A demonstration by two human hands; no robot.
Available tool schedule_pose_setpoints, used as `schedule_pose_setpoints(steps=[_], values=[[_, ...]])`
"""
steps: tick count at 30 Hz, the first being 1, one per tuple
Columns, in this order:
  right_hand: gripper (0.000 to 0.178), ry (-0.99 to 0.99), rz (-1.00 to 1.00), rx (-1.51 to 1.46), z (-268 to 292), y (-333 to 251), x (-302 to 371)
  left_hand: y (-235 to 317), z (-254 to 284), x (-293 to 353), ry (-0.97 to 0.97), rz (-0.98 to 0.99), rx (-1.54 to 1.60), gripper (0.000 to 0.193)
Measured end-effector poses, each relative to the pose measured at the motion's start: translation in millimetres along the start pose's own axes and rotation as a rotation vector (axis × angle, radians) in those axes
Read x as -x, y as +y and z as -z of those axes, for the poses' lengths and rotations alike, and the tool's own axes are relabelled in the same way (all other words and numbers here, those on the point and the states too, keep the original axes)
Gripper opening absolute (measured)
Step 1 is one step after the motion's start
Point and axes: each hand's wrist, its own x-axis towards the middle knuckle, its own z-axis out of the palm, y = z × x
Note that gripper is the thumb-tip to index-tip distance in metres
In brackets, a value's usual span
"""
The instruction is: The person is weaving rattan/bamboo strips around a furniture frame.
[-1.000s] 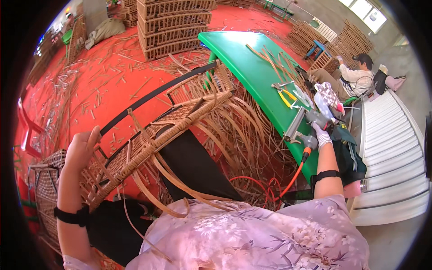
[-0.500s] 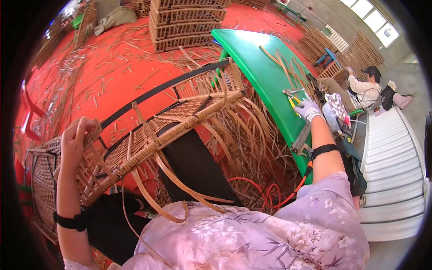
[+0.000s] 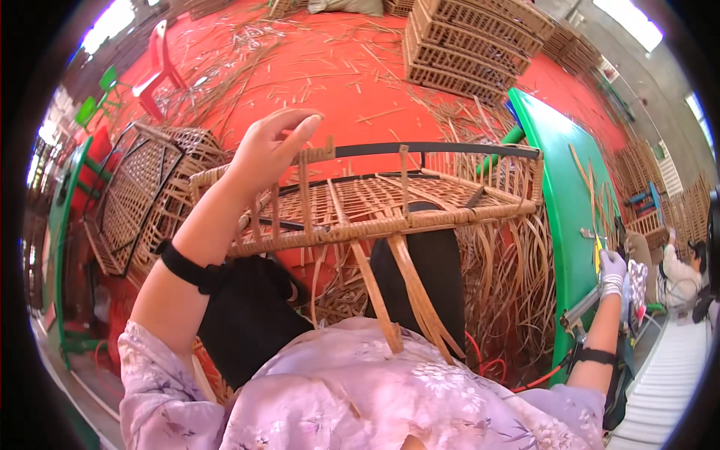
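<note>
A half-woven rattan basket (image 3: 360, 226) with a black strip along its upper rim lies across my lap, several loose cane ends hanging toward my shirt. My bare left hand (image 3: 271, 150) is raised over the rim's left part, thumb and fingers apart and loosely curved, nothing visible between them. The forearm crosses in front of the basket's left end. On the green table (image 3: 541, 150) at the right, my gloved right hand (image 3: 612, 268) is closed around yellow-handled pliers (image 3: 598, 253). A metal air tool (image 3: 582, 306) with an orange hose lies just nearer than that hand.
Finished baskets (image 3: 469, 49) are stacked at the back. Another basket (image 3: 150, 195) with black edging stands at left, a red chair (image 3: 156, 75) behind it. Cane scraps litter the red floor (image 3: 330, 90). A co-worker (image 3: 681, 279) sits at far right.
The view has swung left, so the basket and table appear farther right. My left hand has come up off the basket's rim. My right hand stays on the pliers.
</note>
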Motion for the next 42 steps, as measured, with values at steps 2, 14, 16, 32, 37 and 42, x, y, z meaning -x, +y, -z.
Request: schedule_pose_setpoints(steps=[2,14,16,32,37,42], values=[[0.026,-0.065,-0.255,-0.487,8.6,-21.9,11.4,9.3,1.4,4.1,0.091,-0.129,0.003,0.032],[0.026,-1.081,0.063,-1.532,-19.0,-343.3,226.8,106.4,-62.5,76.3,-0.455,-0.138,0.177,0.065],[0.026,-1.217,0.127,-1.595,-28.8,-367.8,246.6,110.3,-64.5,80.1,-0.599,-0.027,0.388,0.047],[0.056,-1.391,0.517,-1.026,-67.5,-402.5,267.3,105.9,-61.9,84.7,-0.364,-0.095,0.149,0.026],[0.034,-1.284,0.441,-1.06,-77.7,-408.1,270.4,97.6,-51.7,68.9,-0.653,0.13,-0.021,0.045],[0.017,-0.867,0.486,-1.004,-90.1,-412.5,230.2,57.6,-25.1,32.8,-0.003,-0.031,-0.07,0.035]])
